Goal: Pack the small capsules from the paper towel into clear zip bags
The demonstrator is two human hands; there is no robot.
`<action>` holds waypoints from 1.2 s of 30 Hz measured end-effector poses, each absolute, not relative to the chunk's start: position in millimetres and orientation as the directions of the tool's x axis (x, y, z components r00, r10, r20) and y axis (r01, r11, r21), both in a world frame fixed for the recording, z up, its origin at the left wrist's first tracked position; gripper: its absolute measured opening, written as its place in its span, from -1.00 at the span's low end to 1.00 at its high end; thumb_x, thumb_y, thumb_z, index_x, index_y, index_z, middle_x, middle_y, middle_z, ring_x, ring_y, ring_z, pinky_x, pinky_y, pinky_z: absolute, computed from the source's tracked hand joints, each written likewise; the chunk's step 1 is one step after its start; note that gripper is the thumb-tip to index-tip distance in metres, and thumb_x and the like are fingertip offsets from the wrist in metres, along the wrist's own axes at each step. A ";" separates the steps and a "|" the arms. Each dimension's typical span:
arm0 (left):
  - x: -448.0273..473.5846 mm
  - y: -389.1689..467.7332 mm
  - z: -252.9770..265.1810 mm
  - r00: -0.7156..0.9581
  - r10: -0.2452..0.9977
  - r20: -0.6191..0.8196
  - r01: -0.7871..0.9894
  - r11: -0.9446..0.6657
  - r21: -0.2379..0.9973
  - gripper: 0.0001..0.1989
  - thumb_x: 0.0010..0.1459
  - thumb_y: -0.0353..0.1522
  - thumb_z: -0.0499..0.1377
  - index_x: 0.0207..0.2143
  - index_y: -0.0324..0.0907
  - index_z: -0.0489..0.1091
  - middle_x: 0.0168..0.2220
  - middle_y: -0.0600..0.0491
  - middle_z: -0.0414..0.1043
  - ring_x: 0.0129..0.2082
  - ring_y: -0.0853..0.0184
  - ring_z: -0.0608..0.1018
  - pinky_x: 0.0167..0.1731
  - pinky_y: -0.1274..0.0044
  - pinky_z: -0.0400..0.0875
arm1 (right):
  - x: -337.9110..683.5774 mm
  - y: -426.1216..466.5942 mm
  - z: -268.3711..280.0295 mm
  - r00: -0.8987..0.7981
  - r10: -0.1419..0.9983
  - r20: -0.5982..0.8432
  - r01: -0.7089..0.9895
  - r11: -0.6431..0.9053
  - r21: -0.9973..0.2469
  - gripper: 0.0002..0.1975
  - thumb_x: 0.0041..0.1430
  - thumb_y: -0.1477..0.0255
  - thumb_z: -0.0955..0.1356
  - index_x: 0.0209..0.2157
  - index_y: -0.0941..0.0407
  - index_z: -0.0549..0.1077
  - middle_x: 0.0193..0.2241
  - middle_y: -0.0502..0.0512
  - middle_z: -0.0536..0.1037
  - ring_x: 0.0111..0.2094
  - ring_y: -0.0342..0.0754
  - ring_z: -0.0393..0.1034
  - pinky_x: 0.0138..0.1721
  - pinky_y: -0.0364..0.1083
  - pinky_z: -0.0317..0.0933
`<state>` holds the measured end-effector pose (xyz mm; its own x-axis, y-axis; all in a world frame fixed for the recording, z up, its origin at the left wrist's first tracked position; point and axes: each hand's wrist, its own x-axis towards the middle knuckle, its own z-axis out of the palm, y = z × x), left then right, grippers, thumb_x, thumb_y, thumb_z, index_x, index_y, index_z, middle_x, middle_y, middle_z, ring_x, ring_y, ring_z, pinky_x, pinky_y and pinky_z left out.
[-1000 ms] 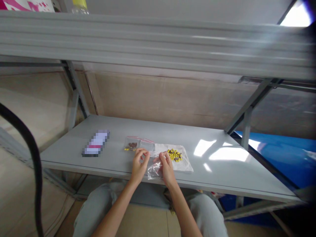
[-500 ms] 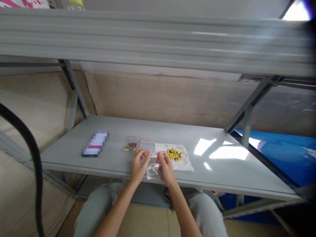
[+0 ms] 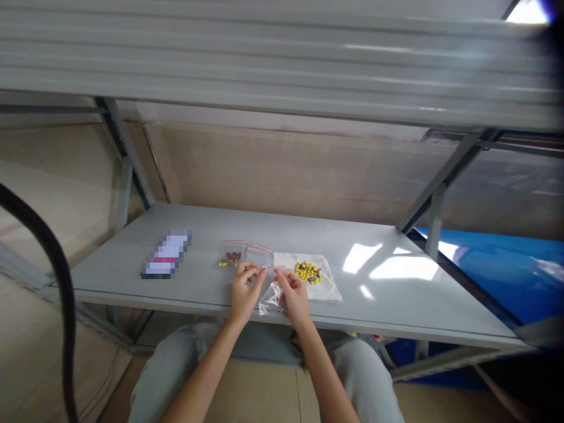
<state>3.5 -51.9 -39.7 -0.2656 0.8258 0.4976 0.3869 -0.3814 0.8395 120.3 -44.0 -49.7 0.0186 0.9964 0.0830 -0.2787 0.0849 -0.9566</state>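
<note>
Between my two hands hangs a clear plastic zip bag over the front part of the grey shelf. My left hand pinches its top edge at the left, and my right hand pinches the same edge at the right. Just behind my left hand lie small zip bags with red-edged tops; one bag shows brown and yellow pieces. To the right of my right hand, a white cloth lies flat, bearing a pile of small yellow and dark beads.
A blurred-out phone lies on the left of the grey shelf. Overhead a ribbed grey beam spans the view. Slanted metal braces stand at both ends, and a black cable curves down at left.
The view has tilted and shifted slightly. Both hands keep their pinch on the clear bag, with their fingertips a little changed in position along its top edge.
</note>
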 end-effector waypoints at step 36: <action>7.8 -54.9 -37.9 -0.310 0.801 0.513 0.385 -0.387 0.838 -0.79 0.12 -0.27 0.12 -0.51 -0.19 0.30 -0.30 0.04 0.26 -0.33 0.37 0.37 -0.37 0.57 0.28 | 118.3 -45.6 -52.4 0.055 0.994 0.094 -0.168 0.102 -0.981 -0.63 -0.07 0.10 0.40 -0.46 0.16 0.46 -0.76 -0.10 0.34 -0.80 -0.25 0.09 -0.77 -0.23 -0.04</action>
<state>7.8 -54.9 -37.9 -0.3098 0.8007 0.5128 0.3850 -0.3874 0.8376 118.3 -45.6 -52.4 0.0547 0.9941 0.0936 -0.1681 0.1015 -0.9805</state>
